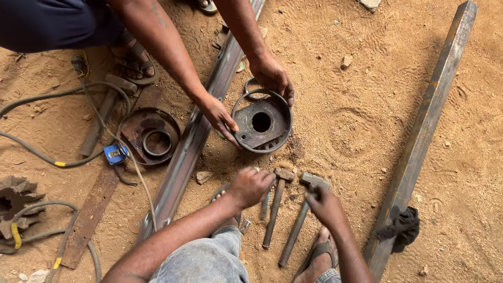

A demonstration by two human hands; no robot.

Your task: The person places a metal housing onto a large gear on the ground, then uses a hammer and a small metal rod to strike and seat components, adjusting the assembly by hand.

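**Four hands, two hammers, one round housing on the sand**

Low in the middle of the frame, the wearer's left hand (pixel 251 186) is curled shut over something small beside the grey metal hammer with a steel shaft (pixel 276 205); what it grips cannot be made out. The right hand (pixel 325 205) is closed around the shaft of a second, longer steel hammer (pixel 299 220), just below its head. The two hammers lie side by side, near each other, heads pointing up the frame.

Just above them, at centre, sits the round dark metal housing with a central hole and a wire ring rim (pixel 262 126). Another person's two hands touch it: one (pixel 220 116) on its left edge, the other (pixel 272 77) on its upper right rim.

Two long rusty steel bars lie on the sandy ground (pixel 356 105): one (pixel 194 136) runs diagonally just left of the housing, one (pixel 424 131) along the right side, with a black cloth (pixel 401 226) at its lower end. At left rests a second round rusty disc with a ring inside (pixel 149 135), beside a small blue clip (pixel 115 153) and grey cables (pixel 36 152).
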